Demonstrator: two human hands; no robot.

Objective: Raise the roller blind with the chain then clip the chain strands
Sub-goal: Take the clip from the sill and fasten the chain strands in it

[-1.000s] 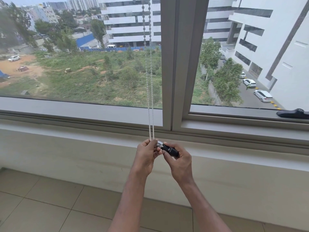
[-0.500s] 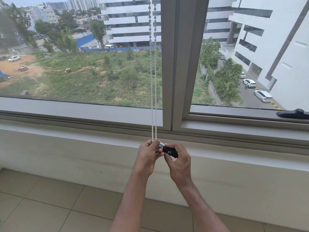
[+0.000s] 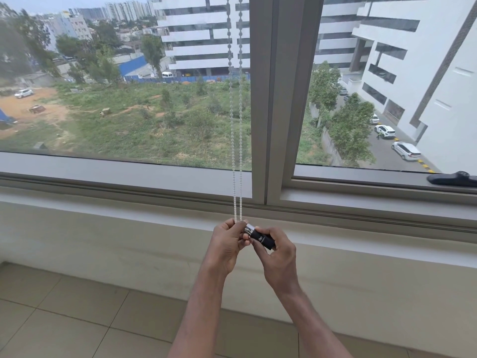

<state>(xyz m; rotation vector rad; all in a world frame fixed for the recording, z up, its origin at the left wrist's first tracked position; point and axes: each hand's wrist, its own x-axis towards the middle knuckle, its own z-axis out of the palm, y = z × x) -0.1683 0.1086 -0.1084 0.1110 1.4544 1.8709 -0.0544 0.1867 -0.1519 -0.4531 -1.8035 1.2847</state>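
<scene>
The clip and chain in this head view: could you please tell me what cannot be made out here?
- Roller blind: cut off by the top edge.
- Chain bottom loop: hidden inside the left hand.
- Clip mouth: covered by the left fingers, so whether it grips the strands is unclear.
- Clip's rear: hidden by the right hand.

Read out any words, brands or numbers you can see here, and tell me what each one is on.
Black clip, held in the right hand: a small white logo mark, too small to read.
Buildings and cars outside: no signs or plates legible.
Nothing else carries text.
</scene>
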